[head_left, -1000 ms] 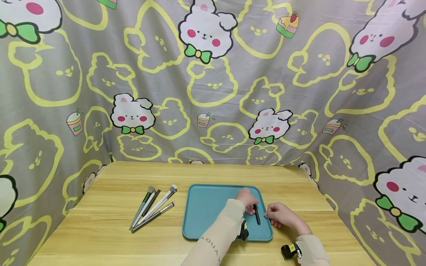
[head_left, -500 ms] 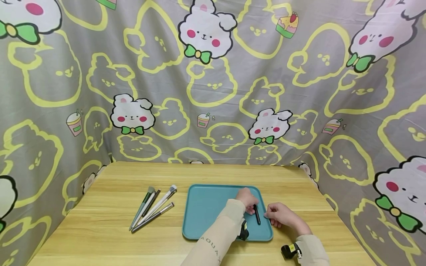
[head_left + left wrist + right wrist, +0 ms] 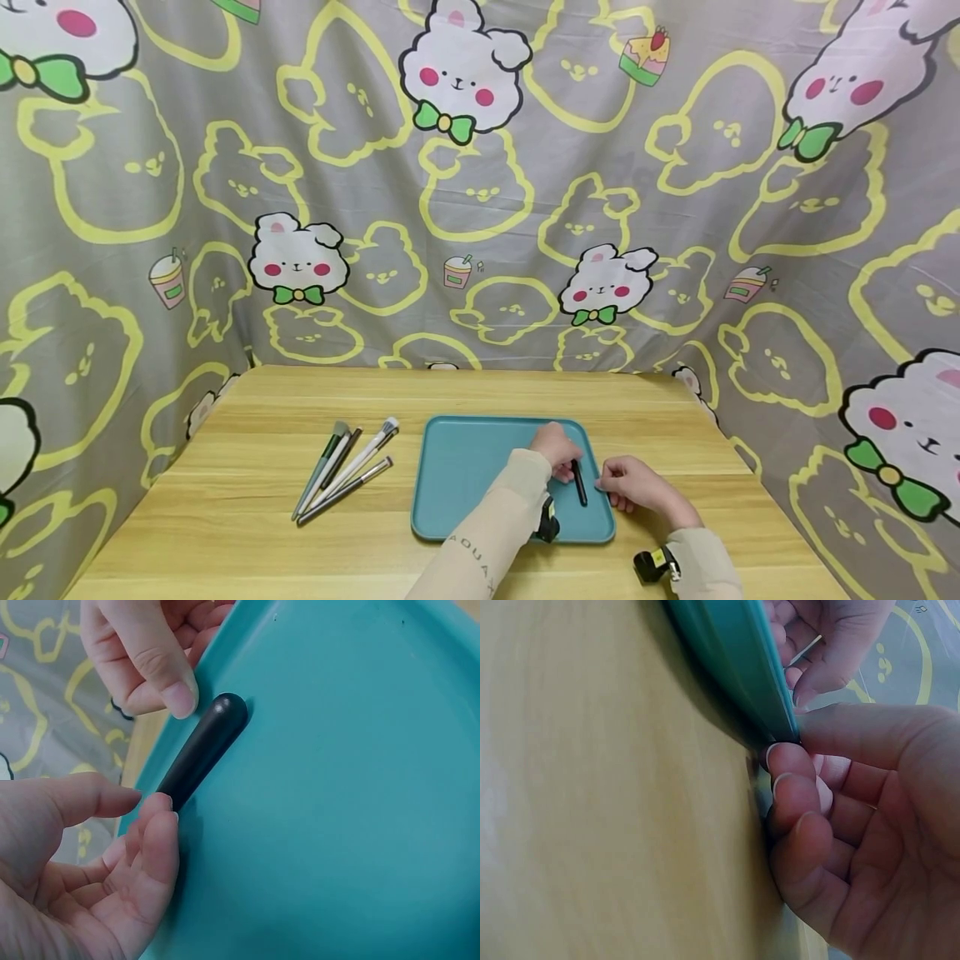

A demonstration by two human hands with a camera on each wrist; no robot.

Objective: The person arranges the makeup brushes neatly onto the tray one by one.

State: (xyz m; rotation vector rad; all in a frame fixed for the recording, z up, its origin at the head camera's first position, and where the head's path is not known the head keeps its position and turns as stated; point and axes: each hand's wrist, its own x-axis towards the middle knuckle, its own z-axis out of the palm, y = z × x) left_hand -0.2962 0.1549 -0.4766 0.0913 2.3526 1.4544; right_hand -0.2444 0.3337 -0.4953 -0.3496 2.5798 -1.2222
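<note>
Lying between left hand and right hand: black stick on tray.

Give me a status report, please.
Left grip at far end of black stick, hold unclear. Right grip pinches tray at rim. Brushes left of tray, not in the way.

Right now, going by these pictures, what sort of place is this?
Likely a curtained-off tabletop work area: patterned cloth hangs behind and beside a wooden table, which bears a teal tray.

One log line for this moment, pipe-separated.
left hand: at end of black stick | right hand: pinches rim of tray | brushes: left of tray
</note>
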